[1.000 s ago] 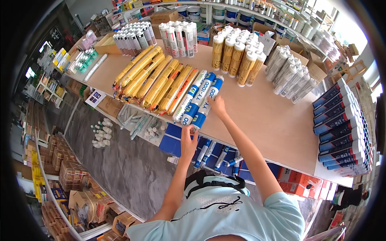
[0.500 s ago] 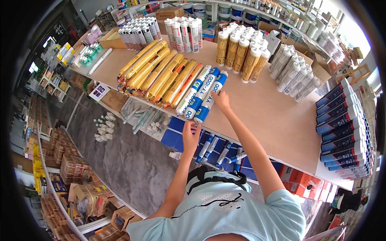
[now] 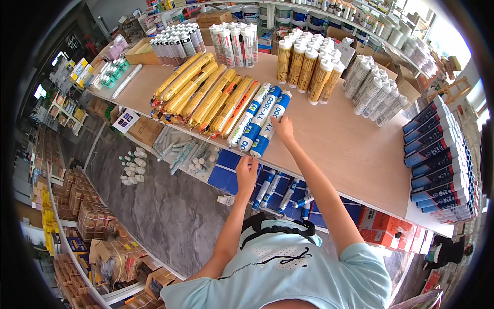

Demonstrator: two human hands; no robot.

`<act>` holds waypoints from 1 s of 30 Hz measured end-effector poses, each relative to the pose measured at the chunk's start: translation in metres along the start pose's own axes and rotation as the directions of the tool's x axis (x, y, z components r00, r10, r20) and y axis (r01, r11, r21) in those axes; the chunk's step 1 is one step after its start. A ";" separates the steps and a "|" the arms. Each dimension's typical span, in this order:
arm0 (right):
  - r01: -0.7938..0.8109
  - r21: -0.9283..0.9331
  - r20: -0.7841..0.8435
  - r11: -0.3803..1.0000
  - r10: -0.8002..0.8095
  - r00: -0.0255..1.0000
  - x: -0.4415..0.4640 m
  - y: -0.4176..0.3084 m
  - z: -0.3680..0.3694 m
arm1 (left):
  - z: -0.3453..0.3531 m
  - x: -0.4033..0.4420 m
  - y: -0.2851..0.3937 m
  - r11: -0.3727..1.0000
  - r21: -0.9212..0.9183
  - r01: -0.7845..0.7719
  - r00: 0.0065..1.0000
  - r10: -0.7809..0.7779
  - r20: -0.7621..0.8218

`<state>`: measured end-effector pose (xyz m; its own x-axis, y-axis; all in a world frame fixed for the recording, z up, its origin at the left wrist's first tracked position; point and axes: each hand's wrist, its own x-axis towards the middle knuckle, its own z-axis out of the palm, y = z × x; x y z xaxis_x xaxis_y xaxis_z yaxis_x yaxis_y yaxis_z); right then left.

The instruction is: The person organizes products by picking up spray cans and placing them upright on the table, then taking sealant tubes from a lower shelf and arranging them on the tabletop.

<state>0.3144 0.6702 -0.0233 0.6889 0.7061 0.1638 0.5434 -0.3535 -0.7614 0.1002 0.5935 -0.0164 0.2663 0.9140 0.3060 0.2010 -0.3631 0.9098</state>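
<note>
Three blue-and-white YY-1000 tubes lie side by side on the table (image 3: pixel 350 159), next to a row of gold foil tubes (image 3: pixel 206 100). My right hand (image 3: pixel 283 129) rests against the right side of the outermost blue-and-white tube (image 3: pixel 271 123), its fingertips partly hidden. Just below the near end of that tube, by the table's front edge, is my left hand (image 3: pixel 247 170). Its fingers are bent close together, and whether they touch the tube is too small to tell.
Gold-brown cartridges (image 3: pixel 309 67) stand at the back, with clear-grey cartridges (image 3: pixel 373 92) to their right. Dark blue cartridges (image 3: pixel 435 159) are stacked at the right end. Blue-and-white tubes (image 3: pixel 288 195) lie on blue boxes under the table. A person in dark clothes (image 3: pixel 447 252) is at the lower right.
The outermost blue-and-white tube has come down onto the table beside the others. My left hand has moved off its near end, while my right hand stays at its side.
</note>
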 end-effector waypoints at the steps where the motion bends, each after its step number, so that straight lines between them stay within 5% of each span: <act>1: -0.001 -0.001 0.000 1.000 0.001 1.000 0.000 0.000 0.000 | 0.002 -0.001 -0.001 1.000 -0.014 0.010 1.000 -0.010 -0.013; 9: -0.115 0.110 0.184 0.987 0.093 0.978 0.002 -0.005 -0.016 | -0.003 -0.011 -0.003 0.996 -0.050 0.078 0.994 -0.074 0.076; 13: -0.130 0.158 0.155 0.979 0.105 0.982 -0.007 -0.001 -0.026 | -0.004 -0.024 -0.021 0.988 -0.040 0.152 0.949 -0.134 0.286; 15: 0.103 0.095 0.044 0.990 -0.108 0.993 -0.026 -0.014 -0.056 | -0.004 -0.026 -0.023 0.990 -0.010 0.137 0.919 -0.124 0.375; 17: 0.104 0.145 -0.008 0.984 -0.104 0.995 -0.044 -0.017 -0.075 | -0.004 -0.026 -0.024 0.990 -0.004 0.141 0.892 -0.125 0.435; 25: 0.039 0.301 -0.161 0.953 0.010 0.987 -0.141 -0.023 -0.133 | 0.004 -0.021 -0.043 0.998 -0.029 0.053 0.693 -0.015 0.721; 27: 0.133 0.240 -0.101 0.962 -0.112 0.989 -0.168 -0.020 -0.146 | 0.010 -0.020 -0.044 0.997 -0.048 -0.059 0.643 0.075 0.762; 30: 0.085 0.253 -0.025 0.964 -0.081 0.996 -0.202 -0.010 -0.160 | 0.018 -0.027 -0.032 0.990 -0.106 -0.088 0.631 0.138 0.763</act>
<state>0.2466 0.4322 0.0517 0.6543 0.7170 0.2405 0.4604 -0.1254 -0.8788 0.1038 0.5775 -0.0591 0.9155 0.3887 0.1044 0.0756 -0.4208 0.9040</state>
